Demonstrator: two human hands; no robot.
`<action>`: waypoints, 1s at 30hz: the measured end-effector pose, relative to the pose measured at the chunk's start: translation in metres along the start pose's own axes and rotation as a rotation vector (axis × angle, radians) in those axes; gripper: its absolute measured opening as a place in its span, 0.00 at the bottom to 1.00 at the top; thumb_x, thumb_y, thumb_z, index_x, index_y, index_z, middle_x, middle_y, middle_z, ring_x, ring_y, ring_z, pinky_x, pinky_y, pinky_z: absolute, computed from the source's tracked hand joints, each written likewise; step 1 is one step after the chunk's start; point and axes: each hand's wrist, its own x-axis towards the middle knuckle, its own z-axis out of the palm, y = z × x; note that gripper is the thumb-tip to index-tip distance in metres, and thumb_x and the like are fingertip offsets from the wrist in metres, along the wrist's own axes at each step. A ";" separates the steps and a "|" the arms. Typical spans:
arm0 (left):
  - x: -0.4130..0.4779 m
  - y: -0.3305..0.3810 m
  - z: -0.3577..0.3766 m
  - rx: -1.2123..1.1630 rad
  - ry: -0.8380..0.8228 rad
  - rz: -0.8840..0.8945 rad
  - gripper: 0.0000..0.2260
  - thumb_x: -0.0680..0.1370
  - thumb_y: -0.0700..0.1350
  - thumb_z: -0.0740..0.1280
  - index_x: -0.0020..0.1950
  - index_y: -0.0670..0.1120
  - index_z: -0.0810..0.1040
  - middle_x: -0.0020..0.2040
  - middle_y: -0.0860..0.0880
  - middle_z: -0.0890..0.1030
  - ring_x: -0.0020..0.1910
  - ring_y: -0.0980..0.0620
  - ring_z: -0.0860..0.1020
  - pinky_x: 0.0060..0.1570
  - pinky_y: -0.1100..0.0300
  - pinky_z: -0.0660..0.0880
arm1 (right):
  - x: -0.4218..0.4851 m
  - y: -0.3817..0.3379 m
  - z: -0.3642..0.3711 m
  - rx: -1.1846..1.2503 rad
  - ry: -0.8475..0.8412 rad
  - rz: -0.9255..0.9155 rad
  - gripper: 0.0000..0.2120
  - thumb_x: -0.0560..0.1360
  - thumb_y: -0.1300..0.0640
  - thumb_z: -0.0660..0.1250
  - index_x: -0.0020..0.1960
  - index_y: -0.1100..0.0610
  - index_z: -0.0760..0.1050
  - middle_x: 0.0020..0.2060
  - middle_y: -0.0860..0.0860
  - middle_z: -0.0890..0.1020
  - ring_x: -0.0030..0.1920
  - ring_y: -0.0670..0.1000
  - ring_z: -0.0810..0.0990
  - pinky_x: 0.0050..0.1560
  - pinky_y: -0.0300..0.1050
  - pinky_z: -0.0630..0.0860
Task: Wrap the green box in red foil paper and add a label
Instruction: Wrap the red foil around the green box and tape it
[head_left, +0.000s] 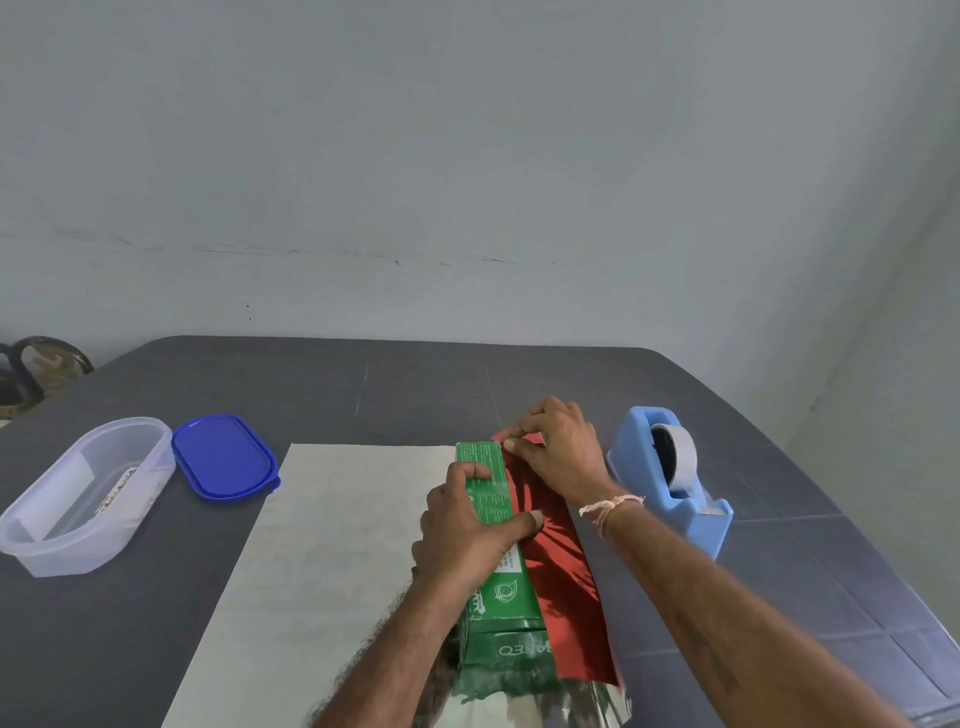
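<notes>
- Grey wall stands behind a dark table.
- A long green box lies on the red foil paper, under both hands.
- The left hand holds the box down. Its fingers are curled over the top and its thumb sits on the box's right edge.
- The right hand pinches the red paper at the far end of the box, just past the left hand.
- The red paper stands up against the box's right side. Its pale back spreads out to the left of the left hand.
- A blue tape holder sits just right of the right hand.
- A clear tub and a blue lid sit well left of the left hand.
</notes>
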 end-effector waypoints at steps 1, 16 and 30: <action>0.000 0.000 0.000 0.002 0.000 -0.001 0.33 0.58 0.72 0.75 0.57 0.67 0.65 0.55 0.59 0.70 0.55 0.53 0.76 0.58 0.45 0.77 | 0.002 0.001 0.000 0.003 -0.021 0.006 0.06 0.78 0.47 0.71 0.53 0.42 0.86 0.51 0.43 0.74 0.57 0.48 0.70 0.56 0.50 0.70; 0.001 -0.002 0.001 -0.001 -0.003 0.008 0.34 0.55 0.72 0.74 0.56 0.68 0.64 0.56 0.57 0.71 0.56 0.52 0.77 0.58 0.45 0.77 | 0.006 0.000 0.005 0.106 -0.034 0.086 0.10 0.76 0.57 0.68 0.47 0.43 0.85 0.53 0.46 0.78 0.59 0.50 0.75 0.60 0.55 0.75; 0.001 -0.003 0.001 -0.023 -0.009 0.001 0.34 0.55 0.72 0.74 0.56 0.68 0.65 0.57 0.56 0.72 0.56 0.51 0.76 0.58 0.45 0.77 | 0.002 0.003 0.003 0.212 -0.028 0.010 0.27 0.76 0.69 0.60 0.48 0.39 0.86 0.54 0.43 0.76 0.62 0.48 0.71 0.64 0.51 0.72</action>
